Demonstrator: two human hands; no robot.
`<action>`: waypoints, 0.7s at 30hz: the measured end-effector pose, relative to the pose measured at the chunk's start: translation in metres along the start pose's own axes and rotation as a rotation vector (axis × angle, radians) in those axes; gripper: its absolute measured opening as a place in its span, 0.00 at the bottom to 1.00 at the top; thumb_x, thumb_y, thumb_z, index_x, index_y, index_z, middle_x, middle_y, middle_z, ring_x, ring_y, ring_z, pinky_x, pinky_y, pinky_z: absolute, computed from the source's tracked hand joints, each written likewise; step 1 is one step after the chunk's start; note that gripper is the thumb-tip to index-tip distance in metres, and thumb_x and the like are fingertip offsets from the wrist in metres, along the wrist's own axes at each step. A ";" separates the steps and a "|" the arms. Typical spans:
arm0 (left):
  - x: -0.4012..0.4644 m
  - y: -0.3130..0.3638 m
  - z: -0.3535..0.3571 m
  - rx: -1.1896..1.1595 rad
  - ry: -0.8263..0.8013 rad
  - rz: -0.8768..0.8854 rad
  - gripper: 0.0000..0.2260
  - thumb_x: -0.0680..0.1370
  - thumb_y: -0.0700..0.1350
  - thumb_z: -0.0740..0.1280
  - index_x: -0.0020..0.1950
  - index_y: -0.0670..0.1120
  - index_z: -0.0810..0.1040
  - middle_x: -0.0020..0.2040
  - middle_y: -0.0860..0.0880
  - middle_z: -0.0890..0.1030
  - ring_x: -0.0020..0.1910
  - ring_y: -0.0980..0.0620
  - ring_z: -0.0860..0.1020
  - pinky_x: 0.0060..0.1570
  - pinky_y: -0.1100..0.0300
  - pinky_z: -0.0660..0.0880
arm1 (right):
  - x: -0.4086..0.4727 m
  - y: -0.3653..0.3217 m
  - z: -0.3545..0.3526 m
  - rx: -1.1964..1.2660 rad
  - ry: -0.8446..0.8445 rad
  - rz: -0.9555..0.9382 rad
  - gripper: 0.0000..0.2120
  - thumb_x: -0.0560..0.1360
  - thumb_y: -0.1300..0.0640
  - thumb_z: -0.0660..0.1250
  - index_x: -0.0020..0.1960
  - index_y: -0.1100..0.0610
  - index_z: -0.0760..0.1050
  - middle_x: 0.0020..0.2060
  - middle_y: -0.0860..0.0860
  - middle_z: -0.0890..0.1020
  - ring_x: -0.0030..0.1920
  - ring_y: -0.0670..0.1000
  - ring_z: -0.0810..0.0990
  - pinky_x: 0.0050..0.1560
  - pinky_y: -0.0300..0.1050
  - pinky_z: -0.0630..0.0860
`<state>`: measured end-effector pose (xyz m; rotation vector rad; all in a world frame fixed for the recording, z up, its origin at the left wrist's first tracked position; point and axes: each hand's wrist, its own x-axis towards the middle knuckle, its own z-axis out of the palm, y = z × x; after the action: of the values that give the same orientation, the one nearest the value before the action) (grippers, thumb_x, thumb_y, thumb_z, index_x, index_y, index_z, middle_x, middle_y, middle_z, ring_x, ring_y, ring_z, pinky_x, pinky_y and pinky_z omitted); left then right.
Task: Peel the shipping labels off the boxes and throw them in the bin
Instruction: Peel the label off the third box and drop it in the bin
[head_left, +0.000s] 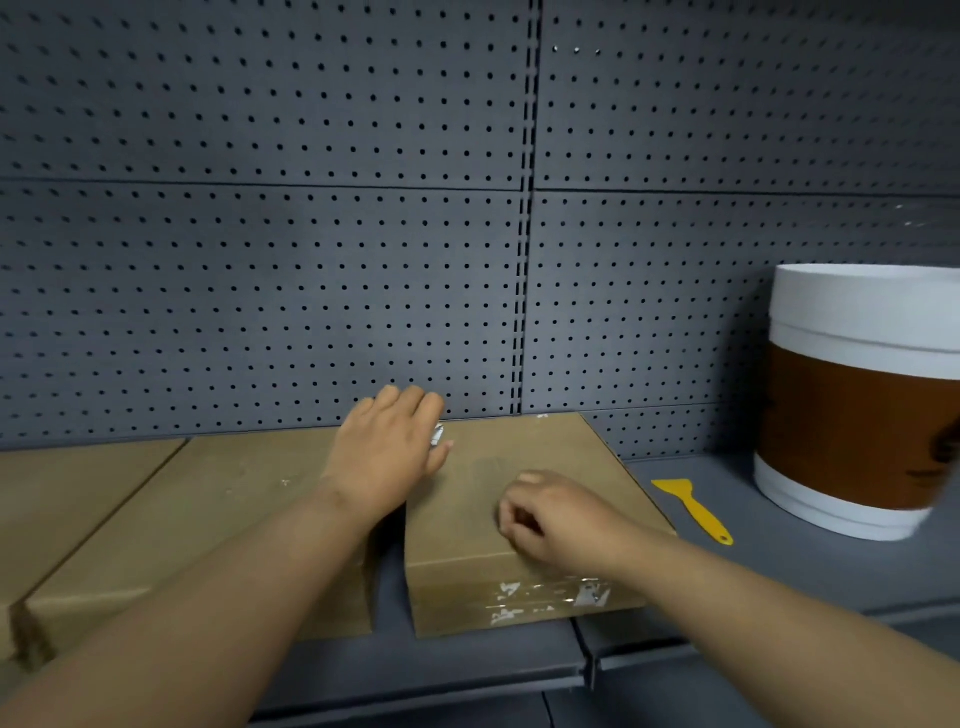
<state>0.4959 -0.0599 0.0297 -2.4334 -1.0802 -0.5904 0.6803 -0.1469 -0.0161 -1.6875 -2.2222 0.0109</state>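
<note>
So from the head camera, looking down at a grey shelf (779, 587) with a pegboard wall (260, 234) behind it. There are three cardboard boxes in a row along the lower left; the one that matters is the right-hand box (519, 467), sitting about centre frame, its long side running from the front edge back toward the pegboard.

The left hand (387, 447) is lying over the gap between that box and the middle box (218, 509), fingers reaching to the far edge. There's a small crumpled white scrap (438, 434) peeking out by its fingers, looks like a bit of peeled label, but I honestly can't tell if the grip is closed on it or just resting next to it. The right hand (550, 519) is on top of the box near the front edge, fingers curled in like it's picking at something. Whether it has anything pinched is hidden.

The thing the next move hangs on: the bin (852, 405), a white tub with a brown band, is off at the right edge of the frame, well apart from the scrap, and the right hand is clearly the nearer one to it. The scrap is on the left hand's side, so I'd guess it has to cross over the box to get there.

The top of the box looks mostly bare now. Its front face still has torn white label bits (550, 597) under shiny tape. A yellow scraper (693, 506) lies on the shelf between box and bin, untouched.
</note>
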 end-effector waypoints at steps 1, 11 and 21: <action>0.003 0.001 -0.002 -0.029 0.005 0.005 0.16 0.79 0.55 0.57 0.62 0.48 0.67 0.58 0.50 0.73 0.55 0.49 0.71 0.53 0.56 0.67 | -0.001 0.009 -0.005 0.006 -0.006 0.029 0.03 0.73 0.56 0.63 0.43 0.52 0.76 0.42 0.45 0.74 0.45 0.46 0.73 0.49 0.40 0.69; 0.056 0.052 -0.023 -0.214 0.017 0.040 0.18 0.78 0.47 0.62 0.66 0.45 0.66 0.64 0.42 0.62 0.46 0.43 0.77 0.46 0.51 0.78 | -0.019 0.095 -0.083 -0.175 0.162 0.398 0.07 0.75 0.60 0.62 0.45 0.60 0.78 0.42 0.52 0.77 0.45 0.53 0.77 0.46 0.45 0.72; 0.174 0.177 -0.071 -0.468 0.159 0.237 0.18 0.79 0.44 0.60 0.69 0.49 0.65 0.53 0.47 0.64 0.43 0.46 0.75 0.44 0.52 0.77 | -0.066 0.143 -0.226 -0.156 0.477 0.257 0.05 0.76 0.54 0.65 0.41 0.50 0.73 0.38 0.44 0.71 0.41 0.47 0.72 0.43 0.40 0.67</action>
<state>0.7221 -0.1031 0.1459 -2.7896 -0.6259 -1.0281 0.8921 -0.2125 0.1477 -1.8142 -1.6853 -0.4625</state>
